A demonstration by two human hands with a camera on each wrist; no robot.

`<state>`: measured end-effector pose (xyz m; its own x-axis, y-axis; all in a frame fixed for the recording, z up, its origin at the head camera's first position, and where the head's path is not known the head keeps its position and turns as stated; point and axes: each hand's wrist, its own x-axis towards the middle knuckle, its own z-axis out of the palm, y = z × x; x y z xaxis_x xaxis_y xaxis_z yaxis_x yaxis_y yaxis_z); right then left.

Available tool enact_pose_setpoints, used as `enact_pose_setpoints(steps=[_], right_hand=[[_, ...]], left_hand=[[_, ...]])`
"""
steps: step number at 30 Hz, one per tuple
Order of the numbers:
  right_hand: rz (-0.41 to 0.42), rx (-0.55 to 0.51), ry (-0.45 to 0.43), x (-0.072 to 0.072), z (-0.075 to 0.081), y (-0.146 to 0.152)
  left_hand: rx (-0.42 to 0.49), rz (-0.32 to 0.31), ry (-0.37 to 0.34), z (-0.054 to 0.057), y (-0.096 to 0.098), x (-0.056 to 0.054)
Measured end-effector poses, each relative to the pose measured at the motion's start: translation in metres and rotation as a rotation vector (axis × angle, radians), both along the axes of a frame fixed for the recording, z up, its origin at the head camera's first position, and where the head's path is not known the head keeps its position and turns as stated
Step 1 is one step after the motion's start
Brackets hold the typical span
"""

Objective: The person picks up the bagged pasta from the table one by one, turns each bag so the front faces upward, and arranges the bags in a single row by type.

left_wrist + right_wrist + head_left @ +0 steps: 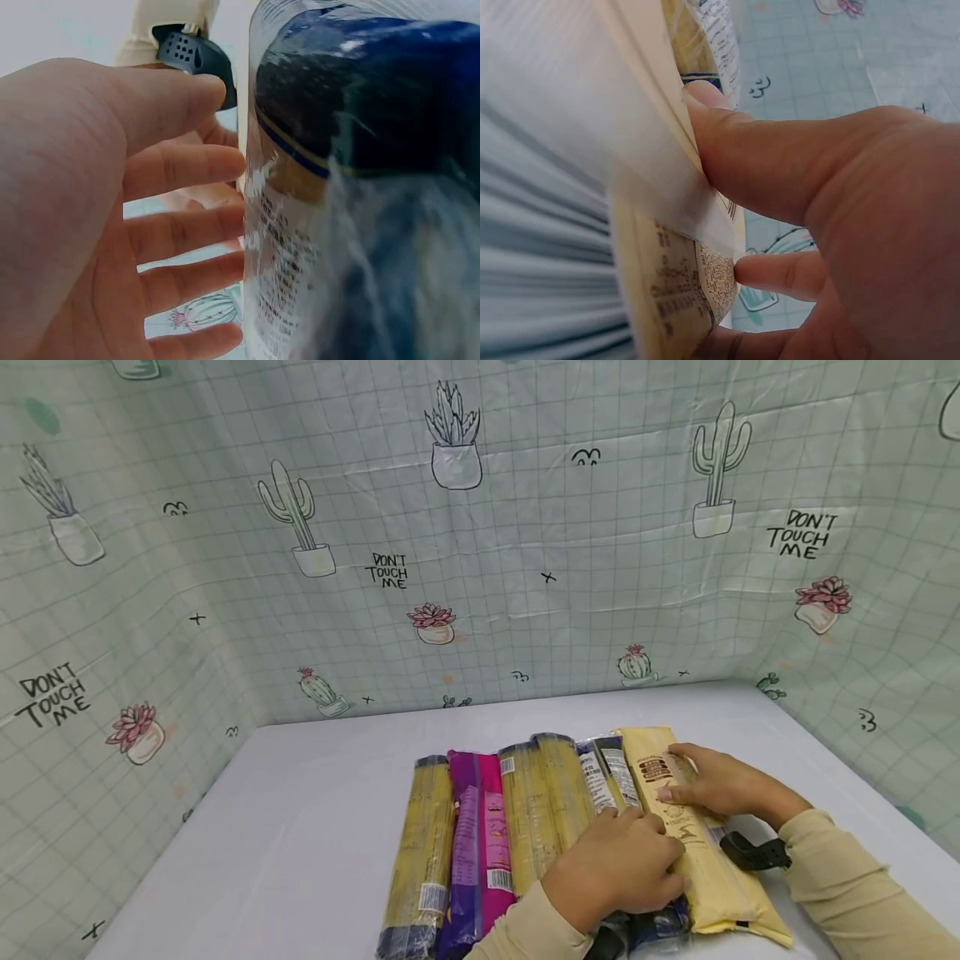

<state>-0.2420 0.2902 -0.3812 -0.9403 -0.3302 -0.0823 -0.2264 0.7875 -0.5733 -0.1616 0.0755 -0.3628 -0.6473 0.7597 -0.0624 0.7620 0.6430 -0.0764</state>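
Note:
A pale yellow packet of dried noodles (705, 877) lies at the right end of a row of noodle packets. My right hand (723, 785) grips its upper part, with the thumb on top and the fingers at its right side. Pale straight strands show blurred through its clear side in the right wrist view. Just left of it is a clear noodle packet with dark blue ends and white labels (611, 768). My left hand (618, 864) is over this packet; in the left wrist view its fingers are extended, with the tips at the wrapper (292, 97).
Farther left in the row lie clear packets of yellow noodles (532, 802), a pink and purple packet (480, 835) and another yellow noodle packet (416, 843). They stand on a white table (300, 827). A cactus-print cloth (510, 527) hangs behind and at both sides.

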Motion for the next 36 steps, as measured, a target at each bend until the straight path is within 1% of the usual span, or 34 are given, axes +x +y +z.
enact_pose_setpoints(steps=[2,4,7,14,17,21,25,29,31,33,36], right_hand=[[0.009,-0.008,-0.002,0.0,0.001,0.001],[0.025,-0.01,0.008,0.0,0.001,0.002],[0.032,-0.018,0.012,-0.001,0.0,0.003],[0.009,-0.176,-0.104,-0.001,-0.004,0.007],[-0.002,-0.233,-0.134,-0.001,-0.003,0.009],[-0.022,-0.33,-0.197,-0.001,0.0,0.013],[-0.036,-0.424,-0.252,0.001,0.002,0.015],[-0.015,-0.496,-0.257,0.001,0.004,0.014],[-0.004,-0.51,-0.248,0.001,0.006,0.012],[-0.005,-0.498,-0.231,0.001,0.008,0.01],[-0.01,-0.423,-0.187,-0.001,0.012,0.006]], left_hand=[[0.0,0.008,-0.012,0.0,0.003,-0.001],[-0.007,0.029,-0.043,0.0,0.006,-0.003],[-0.019,0.062,-0.064,-0.002,0.01,-0.005],[-0.023,0.113,-0.11,-0.006,0.013,-0.007],[-0.011,0.122,-0.109,-0.007,0.011,-0.008],[0.008,0.116,-0.098,-0.008,0.009,-0.01],[0.024,0.106,-0.084,-0.011,0.006,-0.01],[0.024,0.101,-0.046,-0.014,0.002,-0.006],[0.033,0.104,-0.036,-0.015,0.001,-0.004],[0.049,0.106,-0.028,-0.016,-0.001,-0.003],[0.086,0.107,-0.011,-0.016,-0.001,-0.002]])
